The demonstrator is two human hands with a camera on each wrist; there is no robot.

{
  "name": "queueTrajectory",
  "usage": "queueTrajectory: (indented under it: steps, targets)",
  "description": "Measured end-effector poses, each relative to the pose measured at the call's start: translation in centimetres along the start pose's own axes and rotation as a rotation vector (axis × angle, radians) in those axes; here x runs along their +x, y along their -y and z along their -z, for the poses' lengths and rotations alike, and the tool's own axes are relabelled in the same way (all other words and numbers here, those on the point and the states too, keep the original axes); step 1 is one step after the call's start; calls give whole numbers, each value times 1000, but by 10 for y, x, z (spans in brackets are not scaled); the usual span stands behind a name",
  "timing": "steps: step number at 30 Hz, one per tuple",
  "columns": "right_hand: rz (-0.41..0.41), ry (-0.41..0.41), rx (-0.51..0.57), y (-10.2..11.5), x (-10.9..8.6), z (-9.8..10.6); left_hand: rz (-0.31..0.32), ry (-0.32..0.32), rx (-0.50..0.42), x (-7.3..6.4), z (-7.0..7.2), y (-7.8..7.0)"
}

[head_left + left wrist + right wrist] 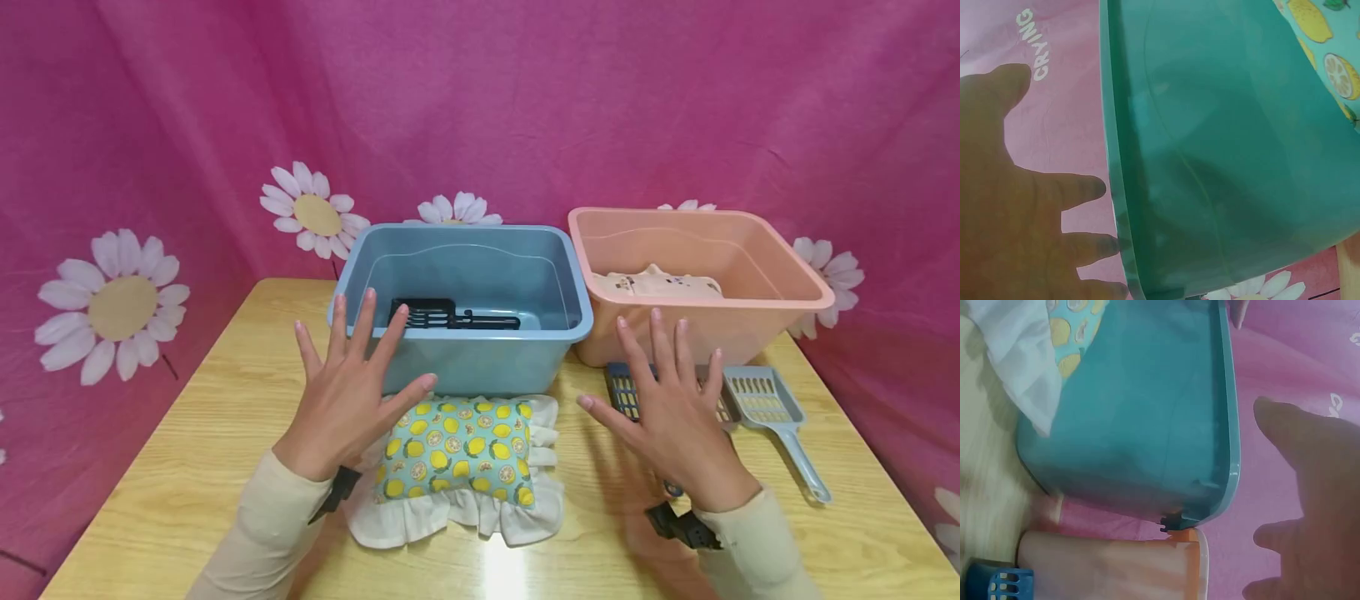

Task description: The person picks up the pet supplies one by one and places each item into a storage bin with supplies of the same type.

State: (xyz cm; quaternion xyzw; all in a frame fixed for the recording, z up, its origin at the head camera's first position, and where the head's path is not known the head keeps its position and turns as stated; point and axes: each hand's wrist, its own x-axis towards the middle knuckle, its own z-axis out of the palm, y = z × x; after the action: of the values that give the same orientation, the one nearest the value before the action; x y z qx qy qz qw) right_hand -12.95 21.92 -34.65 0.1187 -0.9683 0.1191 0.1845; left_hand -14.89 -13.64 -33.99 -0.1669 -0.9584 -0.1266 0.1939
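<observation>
My left hand (341,408) hovers with fingers spread, between the head camera and the near left side of a blue plastic bin (472,362). My right hand (678,425), likewise spread and holding nothing, is over several slotted scoops in front of a pink bin (772,329). Between the hands lies a small lemon-print cushion (465,450) with a white ruffle, just before the blue bin. A black slotted scoop (431,314) lies inside that bin. In the pink one sits a cream printed cloth item (660,286), partly hidden by the front wall.
A dark blue scoop (622,396), a grey-brown scoop (726,408) and a light blue-grey scoop (787,437) lie on the wooden table (202,417) at right. My right hand partly covers the first two. A pink daisy-print cloth (480,100) hangs behind the bins.
</observation>
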Motion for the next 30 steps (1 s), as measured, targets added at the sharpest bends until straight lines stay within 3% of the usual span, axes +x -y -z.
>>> queueTrajectory:
  steps: [11, 20, 30]
  targets:
    - [-36, 30, 21, -2, -10, -6, -34, 19, 25, 2, 1, 9]
    - [-80, 53, 48, -5, -20, -12, -28, 47, 32, 5, 1, 21]
    - [-104, 79, 110, -15, -36, -22, -55, 67, -24, 17, 4, 37]
